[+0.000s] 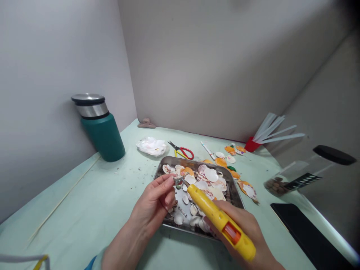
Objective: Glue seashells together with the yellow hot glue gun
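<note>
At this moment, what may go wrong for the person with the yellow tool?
The right hand holds the yellow tool with its metal tip very near the fingertips of the left hand; if hot, it might burn them. The small piece they pinch above the tray could slip and get lost among the shells.

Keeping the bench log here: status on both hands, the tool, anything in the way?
Right hand holding yellow glue gun. Left hand pinching small piece at nozzle tip. Metal tray of shells beneath; nothing seen blocking nozzle.
</note>
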Demonstrator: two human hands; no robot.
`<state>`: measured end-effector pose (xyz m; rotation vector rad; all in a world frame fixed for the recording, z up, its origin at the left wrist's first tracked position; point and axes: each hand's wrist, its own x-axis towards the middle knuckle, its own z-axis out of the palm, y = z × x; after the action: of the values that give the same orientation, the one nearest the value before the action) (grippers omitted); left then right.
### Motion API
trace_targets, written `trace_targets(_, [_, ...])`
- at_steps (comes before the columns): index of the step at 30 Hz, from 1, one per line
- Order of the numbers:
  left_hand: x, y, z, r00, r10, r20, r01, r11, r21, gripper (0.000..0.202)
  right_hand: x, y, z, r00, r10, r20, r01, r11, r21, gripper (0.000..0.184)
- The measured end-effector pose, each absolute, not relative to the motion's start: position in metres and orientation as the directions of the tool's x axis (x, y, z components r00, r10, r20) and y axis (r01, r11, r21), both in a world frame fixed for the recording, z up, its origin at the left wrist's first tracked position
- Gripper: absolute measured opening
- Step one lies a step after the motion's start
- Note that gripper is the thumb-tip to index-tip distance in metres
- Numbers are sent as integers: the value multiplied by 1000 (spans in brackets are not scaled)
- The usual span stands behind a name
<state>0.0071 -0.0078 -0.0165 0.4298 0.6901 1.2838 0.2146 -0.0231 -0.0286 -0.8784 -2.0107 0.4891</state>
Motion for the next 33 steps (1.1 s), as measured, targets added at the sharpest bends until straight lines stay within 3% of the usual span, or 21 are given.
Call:
trace_targets(17, [7,-9,-18,112,969,-221,-709,234,666,17,215,-23,-26,-392,768,506,406,638,-654,10])
trace_targets(33, [8,-11,-13,-66,979,-191,-535,127,835,26,213,-25,-19,-392,767,508,417,640,-645,8])
